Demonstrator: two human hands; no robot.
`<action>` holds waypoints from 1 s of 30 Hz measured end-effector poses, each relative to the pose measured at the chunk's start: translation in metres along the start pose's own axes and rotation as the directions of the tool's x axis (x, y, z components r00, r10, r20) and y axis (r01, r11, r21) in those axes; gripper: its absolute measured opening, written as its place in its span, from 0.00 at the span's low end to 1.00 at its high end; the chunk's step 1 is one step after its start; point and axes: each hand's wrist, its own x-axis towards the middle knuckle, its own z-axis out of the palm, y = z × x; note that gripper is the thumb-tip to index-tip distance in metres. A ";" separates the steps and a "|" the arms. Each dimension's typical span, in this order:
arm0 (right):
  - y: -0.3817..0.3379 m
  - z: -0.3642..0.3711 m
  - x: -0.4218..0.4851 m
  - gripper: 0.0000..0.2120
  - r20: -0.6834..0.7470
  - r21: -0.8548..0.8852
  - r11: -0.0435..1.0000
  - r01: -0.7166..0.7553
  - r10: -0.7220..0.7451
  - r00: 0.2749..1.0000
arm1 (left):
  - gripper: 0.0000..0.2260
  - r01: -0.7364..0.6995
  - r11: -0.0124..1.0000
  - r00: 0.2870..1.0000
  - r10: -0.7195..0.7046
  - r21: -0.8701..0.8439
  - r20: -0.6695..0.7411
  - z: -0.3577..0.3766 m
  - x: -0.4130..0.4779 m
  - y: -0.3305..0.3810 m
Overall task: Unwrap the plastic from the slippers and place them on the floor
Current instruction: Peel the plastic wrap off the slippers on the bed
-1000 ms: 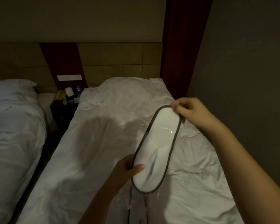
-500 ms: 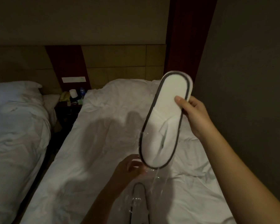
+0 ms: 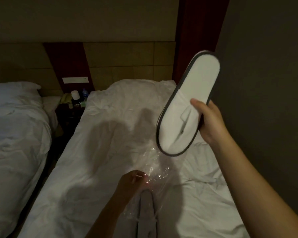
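White bed (image 3: 96,169) with clear wrap and one slipper on it

The rumpled white sheet runs from the near edge up to the headboard. Just beyond and to the right of the left hand (image 3: 132,184), crinkled clear plastic wrap (image 3: 155,169) lies on the sheet, and the hand's fingers touch its edge. Right beside that hand's wrist, on its right, a second slipper (image 3: 145,215) rests lengthwise inside the wrap. Under the raised right hand (image 3: 210,122) the sheet is creased and bare. Whether the wrap is torn cannot be told.

Glossy clear plastic wrap (image 3: 155,170), matt cloth slipper (image 3: 187,107)
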 end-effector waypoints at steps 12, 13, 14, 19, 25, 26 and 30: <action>0.013 0.002 -0.007 0.19 -0.107 -0.150 0.988 0.028 -0.044 0.993 | 0.06 -0.098 0.984 0.994 0.105 -0.151 0.036 0.005 0.023 0.010; 0.012 0.001 -0.007 0.17 -0.114 -0.145 0.989 0.033 -0.050 0.992 | 0.05 -0.065 0.984 0.997 0.072 -0.164 0.037 0.007 0.024 0.005; 0.010 -0.001 -0.007 0.15 -0.123 -0.139 0.990 0.038 -0.055 0.991 | 0.03 -0.023 0.985 0.999 0.029 -0.169 0.033 0.008 0.025 0.000; 0.011 -0.018 -0.006 0.20 -0.138 -0.149 0.989 0.010 -0.031 0.990 | 0.05 0.120 0.975 0.989 -0.133 -0.185 -0.063 0.017 0.031 -0.036; 0.084 -0.055 -0.024 0.09 -0.174 -0.294 0.944 -0.148 0.100 0.980 | 0.04 0.292 0.901 0.953 -0.304 -0.320 0.013 0.051 0.052 -0.077; 0.102 -0.064 -0.029 0.08 -0.188 -0.308 0.933 -0.187 0.133 0.973 | 0.03 0.318 0.889 0.945 -0.324 -0.330 0.037 0.057 0.057 -0.085; 0.182 -0.105 -0.052 0.11 -0.238 -0.353 0.874 -0.334 0.262 0.935 | 0.05 0.406 0.839 0.909 -0.410 -0.363 0.069 0.084 0.073 -0.127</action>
